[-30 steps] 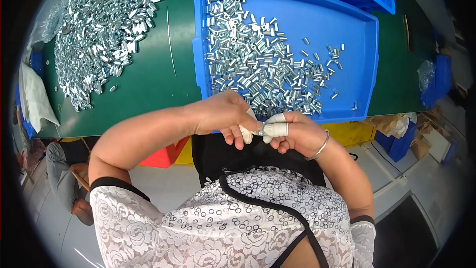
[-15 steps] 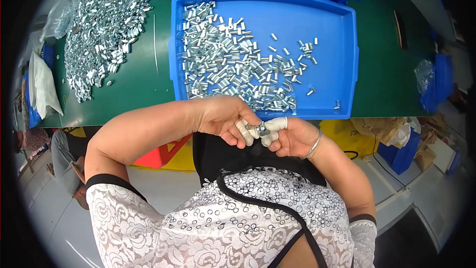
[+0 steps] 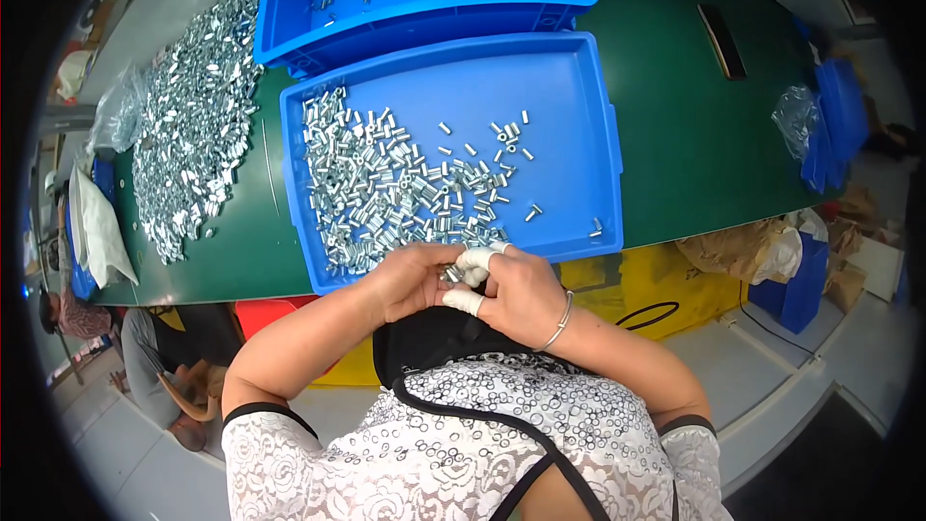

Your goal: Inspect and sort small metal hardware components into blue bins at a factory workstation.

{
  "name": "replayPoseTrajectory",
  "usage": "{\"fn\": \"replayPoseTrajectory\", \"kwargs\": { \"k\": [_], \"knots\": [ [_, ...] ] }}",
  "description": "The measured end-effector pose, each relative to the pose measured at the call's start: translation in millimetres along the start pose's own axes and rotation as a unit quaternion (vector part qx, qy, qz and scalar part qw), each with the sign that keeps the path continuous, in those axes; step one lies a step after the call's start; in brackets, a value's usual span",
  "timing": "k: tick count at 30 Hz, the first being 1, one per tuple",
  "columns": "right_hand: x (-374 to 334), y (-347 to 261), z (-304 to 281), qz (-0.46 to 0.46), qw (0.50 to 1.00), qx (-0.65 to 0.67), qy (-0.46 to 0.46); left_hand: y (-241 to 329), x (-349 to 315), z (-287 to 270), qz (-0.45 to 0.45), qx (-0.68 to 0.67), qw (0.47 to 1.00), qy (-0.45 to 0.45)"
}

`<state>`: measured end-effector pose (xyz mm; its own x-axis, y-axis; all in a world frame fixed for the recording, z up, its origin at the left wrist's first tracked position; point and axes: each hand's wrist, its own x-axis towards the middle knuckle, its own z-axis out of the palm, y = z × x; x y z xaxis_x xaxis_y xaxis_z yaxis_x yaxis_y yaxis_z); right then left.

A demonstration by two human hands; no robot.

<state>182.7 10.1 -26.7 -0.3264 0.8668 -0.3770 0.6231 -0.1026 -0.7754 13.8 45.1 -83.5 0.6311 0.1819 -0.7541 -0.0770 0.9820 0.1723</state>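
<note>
Just past the near edge of the blue tray [image 3: 614, 195], my two hands meet. My left hand [image 3: 410, 280] is closed, with a few small shiny metal sleeves [image 3: 450, 275] between its fingers. Curled over the same sleeves is my right hand [image 3: 523, 295], its thumb and fingertips wrapped in white finger covers and pressed against them. How many sleeves each hand grips is partly hidden by the fingers. In the tray, many loose metal sleeves [image 3: 386, 183] lie heaped on the left side, with a few scattered toward the right.
A second blue tray [image 3: 424, 24] with scattered small parts stands behind the first. On the green table [image 3: 675, 145] at left is a large pile of metal parts [image 3: 198, 116]. A dark phone-like slab [image 3: 721, 41] and a clear plastic bag [image 3: 797, 121] lie at right.
The view has shifted, bringing more of the far tray into sight. My right hand has turned so its back faces up, and both hands have drawn together around the sleeves.
</note>
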Motion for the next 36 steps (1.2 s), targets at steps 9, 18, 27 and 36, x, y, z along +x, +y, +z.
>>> {"fn": "replayPoseTrajectory", "kwargs": {
  "k": [9, 18, 27, 36],
  "knots": [
    [-14.2, 80.7, -51.0, 0.146, 0.95, 0.153, 0.228, 186.4, -17.2, 45.6, 0.355, 0.297, 0.877, 0.127],
    [36.5, 113.1, -77.4, 0.146, 0.934, -0.013, 0.324, 241.5, 36.8, 42.0, 0.707, 0.601, 0.276, 0.252],
    [69.6, 117.5, -112.9, 0.144, 0.921, -0.089, 0.352, 124.0, 98.5, 89.6, 0.515, 0.767, 0.379, 0.048],
    [88.3, 121.3, -128.7, 0.184, 0.948, -0.123, 0.229, 122.6, 117.5, 86.7, 0.454, 0.76, 0.457, 0.082]
  ]
}}
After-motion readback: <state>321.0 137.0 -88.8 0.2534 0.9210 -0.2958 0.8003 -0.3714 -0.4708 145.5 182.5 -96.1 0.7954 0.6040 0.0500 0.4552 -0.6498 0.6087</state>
